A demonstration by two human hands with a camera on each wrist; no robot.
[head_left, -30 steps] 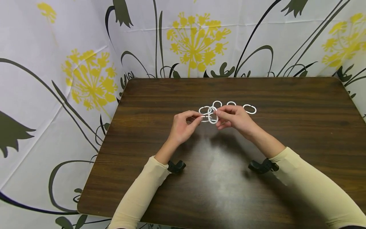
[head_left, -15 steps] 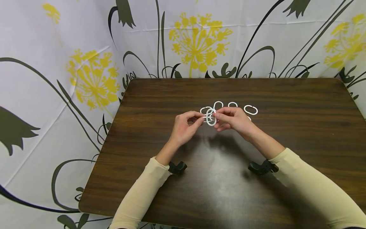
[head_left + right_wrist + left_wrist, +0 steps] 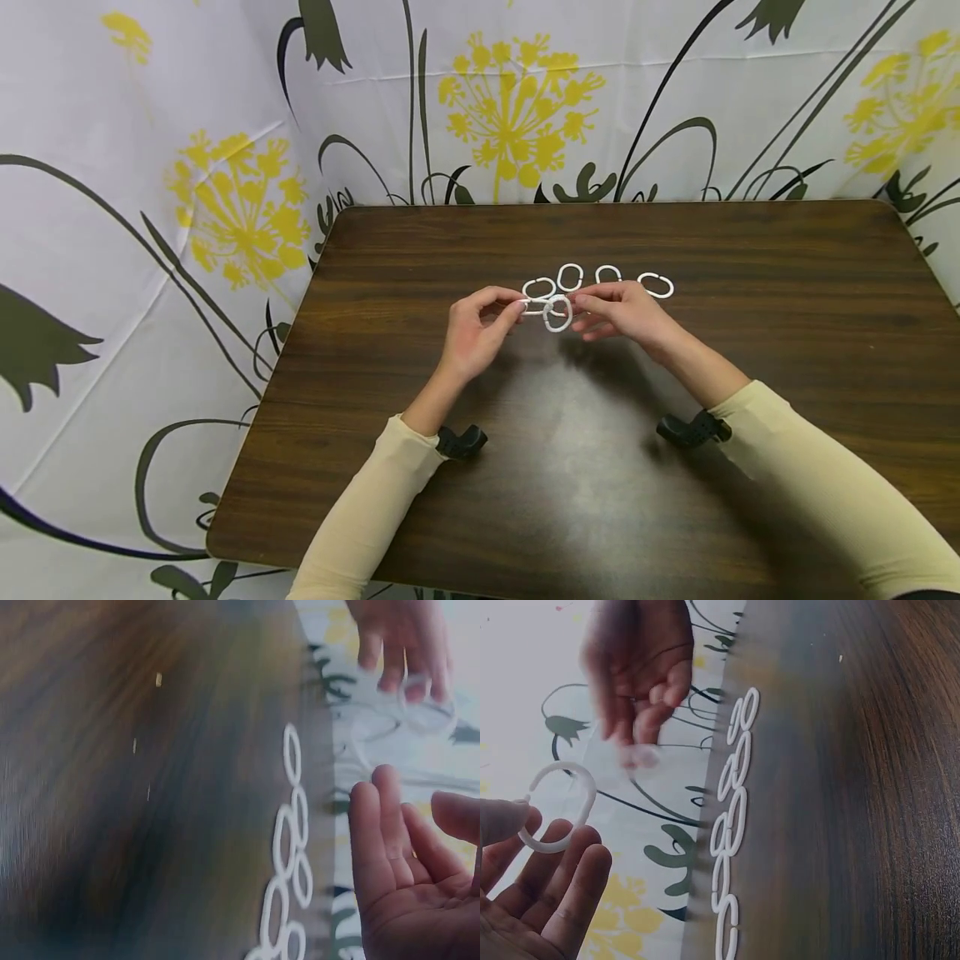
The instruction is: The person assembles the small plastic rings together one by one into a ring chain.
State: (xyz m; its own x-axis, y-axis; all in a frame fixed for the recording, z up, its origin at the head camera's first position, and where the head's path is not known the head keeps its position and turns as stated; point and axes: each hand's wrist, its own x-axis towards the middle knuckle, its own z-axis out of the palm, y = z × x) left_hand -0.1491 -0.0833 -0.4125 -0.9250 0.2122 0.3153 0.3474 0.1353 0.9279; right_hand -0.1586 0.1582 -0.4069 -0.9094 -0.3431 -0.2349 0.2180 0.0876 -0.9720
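Note:
My left hand pinches a white shower curtain ring between thumb and fingers above the table; a gap shows in its loop. A second white ring overlaps it in the head view and appears to hang from it, though blur hides how they join. Just to the right is my right hand. Its thumb stands apart from the fingers, and nothing shows gripped between them. In the right wrist view the second ring is a faint blur beyond those fingertips.
More white rings, such as one at the middle and one at the right, lie on the dark wooden table behind the hands. A patterned cloth hangs along its back and left edges.
The right hand's fingers have come away from the second ring and shifted slightly right. That ring has dropped a little and turned. The left hand keeps its pinch and has moved slightly left.

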